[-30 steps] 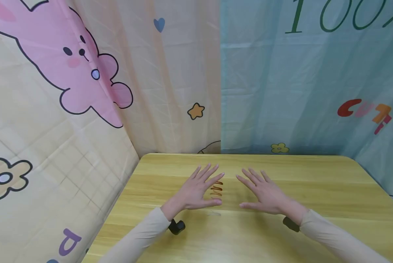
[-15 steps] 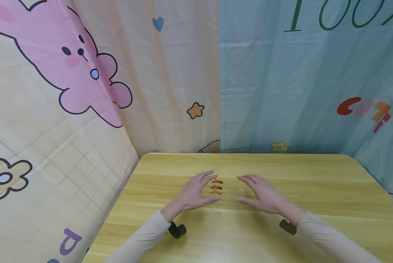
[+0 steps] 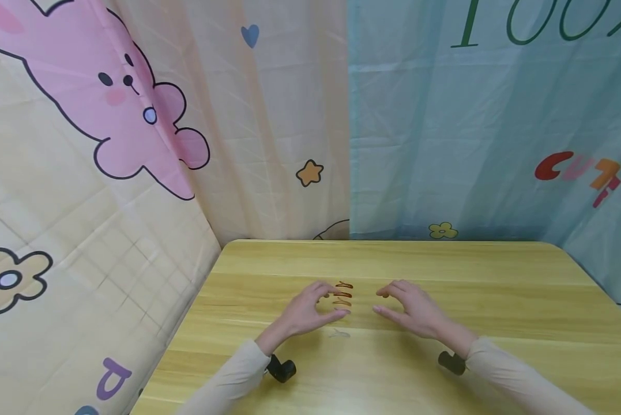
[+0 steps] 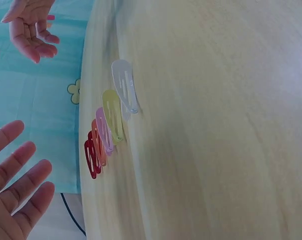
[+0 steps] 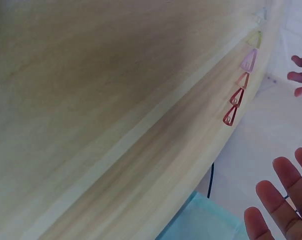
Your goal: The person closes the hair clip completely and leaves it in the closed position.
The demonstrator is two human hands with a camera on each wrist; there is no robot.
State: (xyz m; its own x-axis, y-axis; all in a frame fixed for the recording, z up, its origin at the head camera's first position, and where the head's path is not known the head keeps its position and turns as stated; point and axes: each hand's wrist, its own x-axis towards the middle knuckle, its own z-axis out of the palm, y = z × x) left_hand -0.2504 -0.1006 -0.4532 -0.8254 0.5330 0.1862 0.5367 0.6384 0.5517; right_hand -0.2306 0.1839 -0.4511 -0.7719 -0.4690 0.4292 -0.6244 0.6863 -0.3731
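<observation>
Several snap hair clips lie in a row on the wooden table. In the left wrist view the row runs from a white clip (image 4: 120, 71) through a yellow clip (image 4: 108, 100) and a pink clip (image 4: 100, 115) to orange and red ones. My left hand (image 3: 302, 311) hovers just left of the row, fingers bent and thumb apart, partly covering the clips in the head view. To the right of the row my right hand (image 3: 419, 311) is held in the same loose curve. Neither hand holds anything.
The wooden table (image 3: 497, 276) reaches back to a printed cloth (image 3: 289, 115) and a blue curtain (image 3: 445, 144). A small black camera (image 3: 283, 370) sits on the left wrist, another dark camera (image 3: 451, 363) on the right. A dark cable (image 5: 211, 180) hangs beyond the table edge.
Both hands had fingers spread straight a second ago; the fingers have since bent inward and down. The hands stay at nearly the same place, and the clips have not moved.
</observation>
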